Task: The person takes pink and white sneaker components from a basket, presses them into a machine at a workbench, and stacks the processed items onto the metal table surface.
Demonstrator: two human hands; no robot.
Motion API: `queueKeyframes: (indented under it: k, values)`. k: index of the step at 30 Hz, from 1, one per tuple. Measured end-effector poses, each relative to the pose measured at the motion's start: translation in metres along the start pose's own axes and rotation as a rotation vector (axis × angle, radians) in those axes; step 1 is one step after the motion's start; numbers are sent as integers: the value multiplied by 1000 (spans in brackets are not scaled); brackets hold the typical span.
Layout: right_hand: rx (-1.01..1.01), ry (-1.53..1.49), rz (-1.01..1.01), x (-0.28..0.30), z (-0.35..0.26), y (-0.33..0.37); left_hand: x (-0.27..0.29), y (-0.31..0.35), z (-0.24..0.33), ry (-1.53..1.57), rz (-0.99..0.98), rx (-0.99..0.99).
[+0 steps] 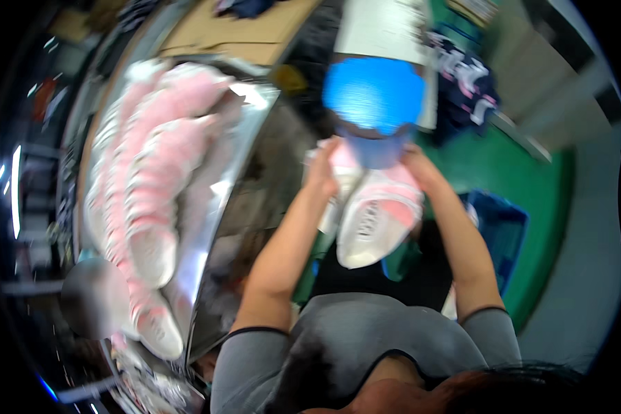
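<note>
In front of my body are two pink-and-white slippers, blurred by motion. The nearer slipper (381, 219) shows its pale insole with dark print and a pink strap. A second slipper (345, 164) lies beside it to the left, partly hidden by fingers. My left hand (322, 171) is closed on the left slipper. My right hand (415, 165) grips the far right side of the nearer slipper, its fingertips partly hidden. Just beyond, between the hands, a glossy blue rounded object (374, 95) covers the far ends of the slippers; its kind is unclear.
Rows of stacked pink-and-white slippers (145, 155) lie on a shiny metal table (210, 200) at my left. Cardboard (238, 31) is at the far left. A blue crate (500, 238) stands on the green floor (548, 255) at right, with dark patterned cloth (466, 83) beyond.
</note>
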State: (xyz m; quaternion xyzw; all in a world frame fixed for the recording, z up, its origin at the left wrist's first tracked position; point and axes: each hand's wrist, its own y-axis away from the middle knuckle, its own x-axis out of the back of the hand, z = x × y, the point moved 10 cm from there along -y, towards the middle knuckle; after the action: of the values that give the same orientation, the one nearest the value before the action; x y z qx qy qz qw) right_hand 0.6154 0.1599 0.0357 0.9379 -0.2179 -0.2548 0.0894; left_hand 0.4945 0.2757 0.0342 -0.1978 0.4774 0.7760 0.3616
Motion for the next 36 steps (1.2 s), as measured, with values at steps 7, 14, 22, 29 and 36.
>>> queueKeyframes:
  k: [7, 14, 22, 29, 36]
  values:
    - [-6, -125, 342, 40, 5, 74, 11, 231, 71, -298, 425, -586]
    - [185, -69, 211, 30, -14, 118, 140, 450, 167, -541, 1113, -1276]
    - [326, -70, 310, 11, -25, 160, 167, 344, 278, -653, 884, -1174]
    - [398, -196, 436, -18, 0, 137, 21, 213, 251, -852, 446, -990]
    - [335, -123, 497, -30, -2, 134, -90, 97, 56, -840, -161, -456]
